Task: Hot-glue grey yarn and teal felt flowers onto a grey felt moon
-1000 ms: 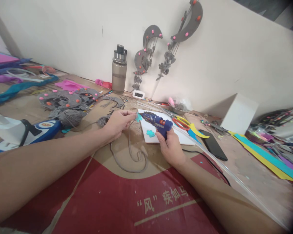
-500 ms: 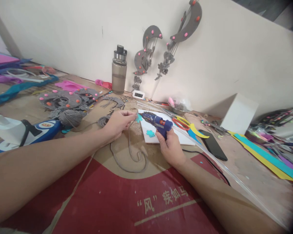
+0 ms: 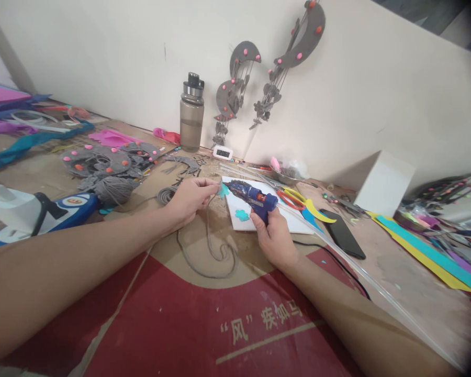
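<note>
My right hand (image 3: 273, 235) is wrapped round the handle of a blue hot glue gun (image 3: 255, 196), whose dark nozzle points left. The nozzle tip is at a small turquoise flower cutout (image 3: 223, 190), pinched between the thumb and fingers of my left hand (image 3: 194, 199). Grey yarn (image 3: 208, 225) hangs from the left fingers and loops on the cardboard; whether it touches the flower is hard to see. A second turquoise flower (image 3: 242, 215) lies on the white board (image 3: 245, 225) below the glue gun.
Orange-handled scissors (image 3: 292, 199), a yellow crescent (image 3: 320, 212) and a black phone (image 3: 343, 233) lie right of the board. A water bottle (image 3: 192, 112) and small clock (image 3: 222, 152) stand at the wall. A yarn ball (image 3: 113, 189) and power strip (image 3: 70, 207) are at left.
</note>
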The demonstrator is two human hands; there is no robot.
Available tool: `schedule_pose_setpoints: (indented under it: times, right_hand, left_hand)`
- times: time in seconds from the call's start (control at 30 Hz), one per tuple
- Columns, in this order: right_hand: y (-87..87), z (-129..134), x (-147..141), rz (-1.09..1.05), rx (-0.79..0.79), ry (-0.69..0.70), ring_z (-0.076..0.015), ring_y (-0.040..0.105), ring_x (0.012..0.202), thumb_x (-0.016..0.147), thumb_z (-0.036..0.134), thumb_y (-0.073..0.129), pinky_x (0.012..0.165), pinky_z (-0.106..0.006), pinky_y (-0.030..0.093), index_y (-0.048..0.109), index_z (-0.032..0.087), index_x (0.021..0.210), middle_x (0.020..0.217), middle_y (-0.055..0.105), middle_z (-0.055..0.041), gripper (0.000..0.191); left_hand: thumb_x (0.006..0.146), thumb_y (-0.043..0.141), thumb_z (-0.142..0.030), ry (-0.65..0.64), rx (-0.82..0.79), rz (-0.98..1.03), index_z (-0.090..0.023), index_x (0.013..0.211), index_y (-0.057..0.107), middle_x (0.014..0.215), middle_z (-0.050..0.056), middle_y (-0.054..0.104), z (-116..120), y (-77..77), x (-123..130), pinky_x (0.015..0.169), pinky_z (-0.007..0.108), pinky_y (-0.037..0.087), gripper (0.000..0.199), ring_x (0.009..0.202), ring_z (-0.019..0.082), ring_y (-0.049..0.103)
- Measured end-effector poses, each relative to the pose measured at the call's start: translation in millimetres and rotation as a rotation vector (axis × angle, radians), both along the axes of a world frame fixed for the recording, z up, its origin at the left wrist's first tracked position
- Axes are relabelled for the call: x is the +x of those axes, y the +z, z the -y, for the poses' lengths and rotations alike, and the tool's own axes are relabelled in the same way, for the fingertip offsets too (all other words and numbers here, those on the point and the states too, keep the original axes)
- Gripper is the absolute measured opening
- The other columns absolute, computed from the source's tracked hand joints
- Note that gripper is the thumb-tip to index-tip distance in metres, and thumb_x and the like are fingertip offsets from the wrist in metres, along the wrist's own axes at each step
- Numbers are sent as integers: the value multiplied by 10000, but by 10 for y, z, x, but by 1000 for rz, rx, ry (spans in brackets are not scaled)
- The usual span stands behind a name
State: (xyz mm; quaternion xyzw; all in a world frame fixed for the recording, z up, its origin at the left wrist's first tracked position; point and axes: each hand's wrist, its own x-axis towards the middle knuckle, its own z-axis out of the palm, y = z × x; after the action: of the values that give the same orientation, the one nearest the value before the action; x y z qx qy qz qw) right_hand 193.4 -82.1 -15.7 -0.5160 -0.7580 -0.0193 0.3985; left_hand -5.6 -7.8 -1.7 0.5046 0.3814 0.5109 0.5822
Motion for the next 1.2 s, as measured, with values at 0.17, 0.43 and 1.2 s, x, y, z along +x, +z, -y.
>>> schedule_pose_setpoints:
  times: [0.17, 0.43, 1.2]
  right_hand:
    - [2, 2, -3, -9, -8, 0, -292, 605, 1010, 896, 348, 444, 860, -465, 480, 511, 159, 1119, 1053, 653, -165, 300]
    - [10, -1, -7, -4, -12, 3, -287, 602, 1021, 897, 349, 444, 863, -459, 478, 506, 158, 1133, 1072, 650, -166, 310]
    - [21, 8, -7, -18, -18, 7, -280, 604, 994, 895, 347, 449, 856, -455, 481, 518, 179, 1118, 1040, 657, -144, 287]
  left_hand:
    - [672, 684, -235, -6, 0, -4, -122, 677, 596, 430, -78, 365, 15, 16, 5, 382, 189, 109, 143, 375, 19, 224]
    - [678, 679, -231, -7, -6, -19, -117, 660, 584, 434, -78, 361, 37, 42, 3, 385, 183, 112, 149, 383, 17, 227]
    - [688, 667, -216, -4, -20, -5, -122, 661, 587, 435, -80, 353, 36, 44, 3, 389, 190, 105, 126, 384, 20, 226]
